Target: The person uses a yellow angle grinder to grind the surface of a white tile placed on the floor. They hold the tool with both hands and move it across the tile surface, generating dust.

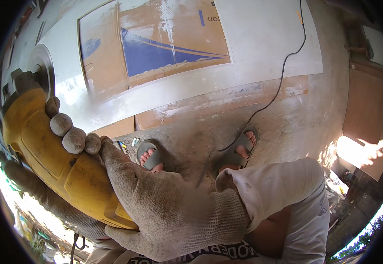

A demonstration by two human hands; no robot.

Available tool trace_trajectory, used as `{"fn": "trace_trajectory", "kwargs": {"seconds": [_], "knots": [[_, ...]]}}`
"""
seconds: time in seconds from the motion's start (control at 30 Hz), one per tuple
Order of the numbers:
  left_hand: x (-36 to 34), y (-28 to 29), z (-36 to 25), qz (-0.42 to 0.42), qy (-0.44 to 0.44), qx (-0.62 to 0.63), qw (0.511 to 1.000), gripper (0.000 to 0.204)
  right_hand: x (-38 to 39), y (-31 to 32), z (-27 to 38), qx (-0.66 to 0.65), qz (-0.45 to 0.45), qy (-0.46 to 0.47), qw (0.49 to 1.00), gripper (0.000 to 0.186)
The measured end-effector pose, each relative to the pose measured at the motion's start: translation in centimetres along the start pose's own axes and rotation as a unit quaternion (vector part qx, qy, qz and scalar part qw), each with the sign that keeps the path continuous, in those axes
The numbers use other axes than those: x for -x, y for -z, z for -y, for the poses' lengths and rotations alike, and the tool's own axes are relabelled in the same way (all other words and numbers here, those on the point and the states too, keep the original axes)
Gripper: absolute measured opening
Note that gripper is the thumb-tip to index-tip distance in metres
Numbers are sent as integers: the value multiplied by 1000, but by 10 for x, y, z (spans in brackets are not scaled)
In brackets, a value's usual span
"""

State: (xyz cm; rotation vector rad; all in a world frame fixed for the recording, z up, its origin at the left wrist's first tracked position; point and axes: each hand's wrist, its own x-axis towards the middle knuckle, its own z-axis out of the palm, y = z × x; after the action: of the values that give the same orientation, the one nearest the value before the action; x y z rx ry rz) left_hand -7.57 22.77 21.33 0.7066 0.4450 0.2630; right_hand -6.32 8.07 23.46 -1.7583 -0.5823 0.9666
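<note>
A yellow angle grinder [46, 145] fills the left side, tilted, its grey metal disc [46, 66] at the upper end. My right hand [156, 202], in a dusty knit glove, is closed round the grinder's body, fingertips curled over its upper side. My left hand [37, 193], also gloved, lies along the tool's underside and appears to grip it; much of it is hidden behind the body.
A white sheet [270, 35] on the floor surrounds brown cardboard [174, 44] with blue print. A black cable [279, 83] runs across it between my sandaled feet [240, 149]. Brown boards [367, 101] stand at the right; more cardboard [156, 118] borders the sheet.
</note>
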Motion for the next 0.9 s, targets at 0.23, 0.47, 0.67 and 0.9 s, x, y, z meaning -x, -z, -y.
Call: {"fn": "trace_trajectory", "kwargs": {"seconds": [0.23, 0.47, 0.67, 0.9], "knots": [[1, 24, -23, 10, -34, -1, 999, 76, -18, -6, 18, -9, 126, -96, 987, 100], [13, 22, -27, 27, 7, 45, 999, 77, 6, 9, 14, 0, 120, -59, 991, 109], [23, 22, -28, 8, 9, 48, 999, 73, 49, 39, -7, 198, 198, -27, 960, 85], [-2, 62, -8, 67, 27, 132, 989, 76, 60, 38, -67, 469, 293, -165, 817, 78]]}}
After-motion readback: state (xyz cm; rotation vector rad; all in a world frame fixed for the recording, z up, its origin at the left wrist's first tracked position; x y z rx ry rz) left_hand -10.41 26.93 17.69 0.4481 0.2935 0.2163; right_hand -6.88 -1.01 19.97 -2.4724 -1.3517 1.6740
